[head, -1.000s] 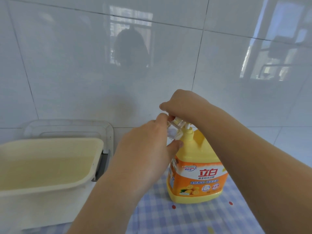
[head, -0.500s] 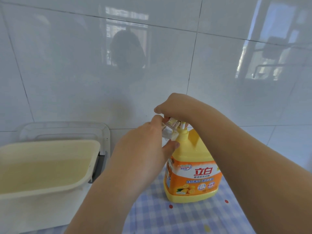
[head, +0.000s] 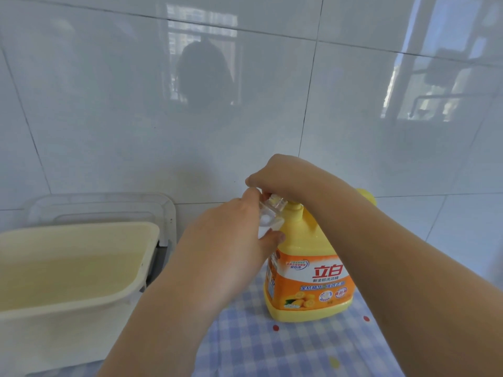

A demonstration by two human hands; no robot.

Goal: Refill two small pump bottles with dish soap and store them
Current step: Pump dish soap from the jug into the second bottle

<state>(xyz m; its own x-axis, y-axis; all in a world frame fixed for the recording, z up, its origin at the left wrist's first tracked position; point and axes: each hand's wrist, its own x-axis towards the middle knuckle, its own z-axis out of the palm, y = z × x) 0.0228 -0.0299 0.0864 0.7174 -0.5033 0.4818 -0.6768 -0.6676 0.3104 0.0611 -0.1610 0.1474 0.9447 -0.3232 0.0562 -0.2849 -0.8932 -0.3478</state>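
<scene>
Head view: hands (head: 261,202) seemingly gripping bottle (head: 269,219).

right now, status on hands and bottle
Left hand holds small clear bottle at jug pump. Right hand on pump of yellow soap jug. Cream tub at left, clear of work.

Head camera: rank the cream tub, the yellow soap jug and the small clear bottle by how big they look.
1. Cream tub, largest, though it sits nearer the camera and runs off the left edge.
2. Yellow soap jug, partly behind the right arm.
3. Small clear bottle, mostly covered by the left hand.
</scene>
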